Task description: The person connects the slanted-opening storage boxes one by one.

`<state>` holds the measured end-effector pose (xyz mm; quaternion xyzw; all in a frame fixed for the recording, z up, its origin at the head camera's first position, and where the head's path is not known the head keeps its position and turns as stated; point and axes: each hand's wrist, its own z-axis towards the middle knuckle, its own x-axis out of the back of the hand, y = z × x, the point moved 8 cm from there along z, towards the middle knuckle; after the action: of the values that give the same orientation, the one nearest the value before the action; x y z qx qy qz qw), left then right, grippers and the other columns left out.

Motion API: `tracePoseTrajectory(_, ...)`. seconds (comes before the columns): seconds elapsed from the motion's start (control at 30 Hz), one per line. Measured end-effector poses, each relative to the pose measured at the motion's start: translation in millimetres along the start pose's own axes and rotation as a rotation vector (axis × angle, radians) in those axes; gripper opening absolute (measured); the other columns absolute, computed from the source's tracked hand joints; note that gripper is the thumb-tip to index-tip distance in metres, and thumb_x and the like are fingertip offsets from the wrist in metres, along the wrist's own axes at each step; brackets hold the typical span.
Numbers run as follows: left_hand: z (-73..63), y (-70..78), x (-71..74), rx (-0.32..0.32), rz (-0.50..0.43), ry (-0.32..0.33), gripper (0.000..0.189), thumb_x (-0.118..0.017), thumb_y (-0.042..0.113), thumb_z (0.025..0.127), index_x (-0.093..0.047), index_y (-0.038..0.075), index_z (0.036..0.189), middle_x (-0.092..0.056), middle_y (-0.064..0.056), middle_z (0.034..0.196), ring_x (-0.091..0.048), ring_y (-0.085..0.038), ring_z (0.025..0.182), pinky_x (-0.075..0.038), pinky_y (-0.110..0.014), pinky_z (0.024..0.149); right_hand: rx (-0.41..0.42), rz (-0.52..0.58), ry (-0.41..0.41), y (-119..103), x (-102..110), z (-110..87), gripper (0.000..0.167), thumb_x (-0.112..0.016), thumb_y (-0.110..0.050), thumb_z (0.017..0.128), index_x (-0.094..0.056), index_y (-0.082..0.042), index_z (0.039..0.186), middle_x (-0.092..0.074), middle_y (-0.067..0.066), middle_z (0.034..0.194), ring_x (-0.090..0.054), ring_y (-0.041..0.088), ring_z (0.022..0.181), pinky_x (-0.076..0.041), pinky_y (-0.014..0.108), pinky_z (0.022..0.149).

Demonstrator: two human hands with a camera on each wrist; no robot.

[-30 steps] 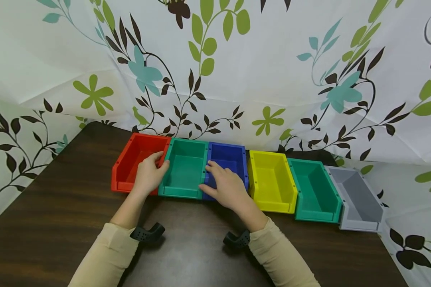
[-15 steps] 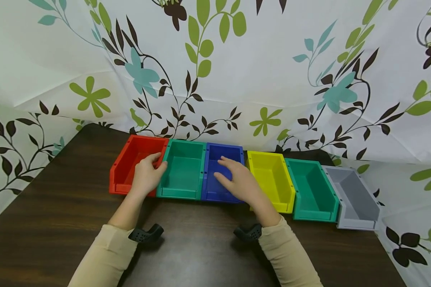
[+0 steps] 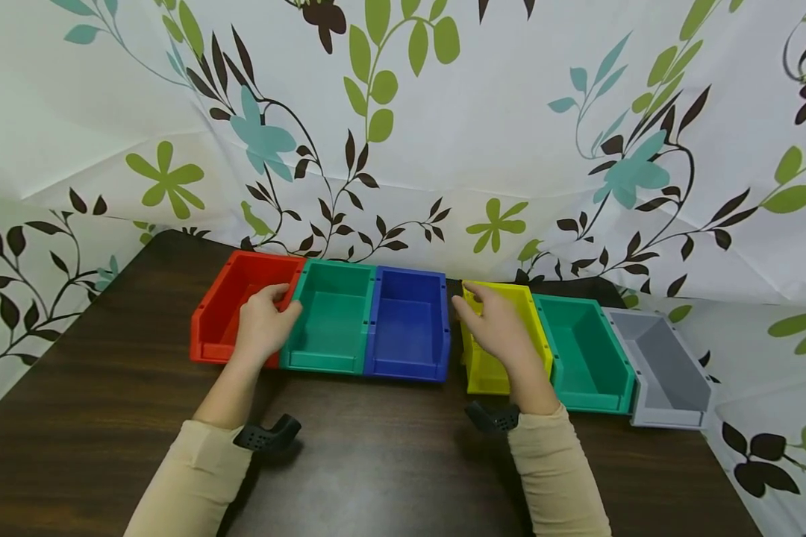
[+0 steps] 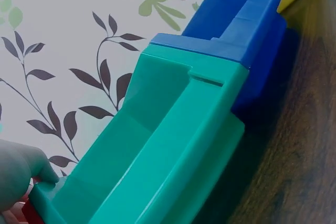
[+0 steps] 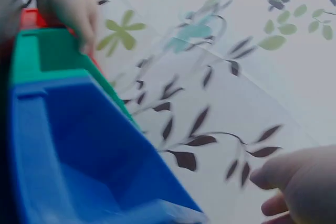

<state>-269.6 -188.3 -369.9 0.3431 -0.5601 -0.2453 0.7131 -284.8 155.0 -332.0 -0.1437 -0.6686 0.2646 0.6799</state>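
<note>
My left hand (image 3: 263,321) pinches the adjoining walls of the red bin (image 3: 210,317) and the left green bin (image 3: 332,321). In the left wrist view, its thumb lies on the green bin's rim, with a bit of red below. A blue bin (image 3: 410,321) sits against that green bin's right side. My right hand (image 3: 500,328) is over the yellow bin (image 3: 486,373), thumb and fingers apart near its left wall. The right wrist view shows nothing between those fingers. Part of the yellow bin is hidden by the hand.
A second green bin (image 3: 584,358) and a grey bin (image 3: 672,365) stand right of the yellow one. All rest on a dark wooden table (image 3: 376,455), against a leaf-patterned cloth (image 3: 430,171). A gap separates the blue and yellow bins.
My right hand has left the blue bin and moved right to above the yellow one. The red, left green and blue bins have shifted left with my left hand, widening the blue-yellow gap.
</note>
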Motion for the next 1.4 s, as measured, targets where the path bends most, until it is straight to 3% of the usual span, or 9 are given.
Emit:
tracePoseTrajectory(0.2, -1.4, -1.9, 7.0, 0.047, -0.011, -0.005, 0.047, -0.051, 0.017, 0.091, -0.050, -0.005, 0.132, -0.057, -0.026, 0.126, -0.056, -0.034, 0.090, -0.053, -0.046, 0.077, -0.079, -0.052, 0.054, 24, 24, 0.4, 0.055, -0.041, -0.037, 0.100, -0.043, 0.002, 0.139, -0.050, 0.023, 0.138, -0.052, 0.039, 0.121, -0.046, 0.053, 0.096)
tracePoseTrajectory(0.37, -0.2, -5.7, 10.6, 0.057, -0.023, -0.003, 0.047, -0.050, 0.017, 0.091, -0.050, -0.007, 0.131, -0.056, -0.027, 0.126, -0.052, -0.039, 0.105, -0.050, -0.050, 0.084, -0.175, -0.027, 0.071, 45, 40, -4.5, 0.055, -0.036, -0.033, 0.101, -0.038, 0.004, 0.142, -0.043, 0.026, 0.142, -0.048, 0.041, 0.125, -0.042, 0.054, 0.101)
tracePoseTrajectory(0.57, 0.0, -9.7, 14.9, 0.075, -0.030, -0.005, 0.047, -0.050, 0.018, 0.091, -0.050, -0.007, 0.131, -0.056, -0.028, 0.126, -0.050, -0.041, 0.109, -0.050, -0.051, 0.085, -0.268, -0.017, 0.085, 63, 53, -10.7, 0.053, -0.031, -0.029, 0.102, -0.039, 0.006, 0.140, -0.045, 0.028, 0.139, -0.047, 0.041, 0.123, -0.041, 0.055, 0.102)
tracePoseTrajectory(0.67, -0.1, -10.5, 16.5, 0.081, -0.033, -0.014, 0.047, -0.050, 0.017, 0.092, -0.049, -0.007, 0.132, -0.055, -0.028, 0.127, -0.050, -0.041, 0.109, -0.050, -0.051, 0.084, -0.311, -0.014, 0.108, 68, 58, -13.5, 0.050, -0.030, -0.029, 0.101, -0.051, 0.005, 0.132, -0.060, 0.025, 0.115, -0.055, 0.037, 0.102, -0.050, 0.047, 0.083)
tracePoseTrajectory(0.73, 0.2, -11.2, 18.0, 0.083, -0.034, -0.016, 0.047, -0.050, 0.017, 0.092, -0.049, -0.007, 0.132, -0.055, -0.029, 0.127, -0.050, -0.041, 0.109, -0.050, -0.051, 0.084, -0.348, -0.007, 0.124, 71, 60, -15.7, 0.049, -0.029, -0.031, 0.101, -0.058, 0.002, 0.123, -0.061, 0.021, 0.098, -0.055, 0.032, 0.088, -0.048, 0.038, 0.069)
tracePoseTrajectory(0.83, 1.3, -13.3, 20.3, 0.090, -0.038, -0.019, 0.047, -0.050, 0.017, 0.092, -0.049, -0.007, 0.132, -0.055, -0.028, 0.127, -0.050, -0.041, 0.109, -0.051, -0.050, 0.084, -0.387, 0.009, 0.124, 74, 62, -17.7, 0.051, -0.027, -0.034, 0.101, -0.060, 0.000, 0.120, -0.059, 0.018, 0.095, -0.053, 0.028, 0.083, -0.043, 0.031, 0.065)
tracePoseTrajectory(1.0, 2.4, -15.5, 24.4, 0.105, -0.044, -0.030, 0.048, -0.050, 0.018, 0.092, -0.048, -0.006, 0.134, -0.054, -0.028, 0.128, -0.050, -0.041, 0.109, -0.051, -0.050, 0.083, -0.397, 0.040, 0.091, 77, 62, -18.0, 0.054, -0.025, -0.034, 0.101, -0.047, -0.001, 0.138, -0.056, 0.022, 0.124, -0.053, 0.032, 0.099, -0.047, 0.036, 0.076)
tracePoseTrajectory(1.23, 3.1, -18.5, 30.7, 0.110, -0.029, -0.015, 0.048, -0.049, 0.018, 0.092, -0.048, -0.007, 0.133, -0.054, -0.029, 0.127, -0.049, -0.042, 0.110, -0.050, -0.052, 0.085, -0.412, 0.063, 0.089, 81, 62, -17.7, 0.053, -0.025, -0.037, 0.101, -0.055, -0.001, 0.127, -0.048, 0.012, 0.079, -0.051, 0.025, 0.079, -0.041, 0.029, 0.063)
tracePoseTrajectory(1.4, 3.3, -20.5, 33.5, 0.119, -0.037, -0.012, 0.047, -0.048, 0.018, 0.093, -0.048, -0.008, 0.133, -0.053, -0.030, 0.128, -0.048, -0.042, 0.111, -0.050, -0.052, 0.084, -0.379, 0.058, 0.074, 78, 59, -14.3, 0.054, -0.028, -0.037, 0.101, -0.058, 0.000, 0.125, -0.057, 0.018, 0.093, -0.053, 0.028, 0.084, -0.045, 0.032, 0.066)
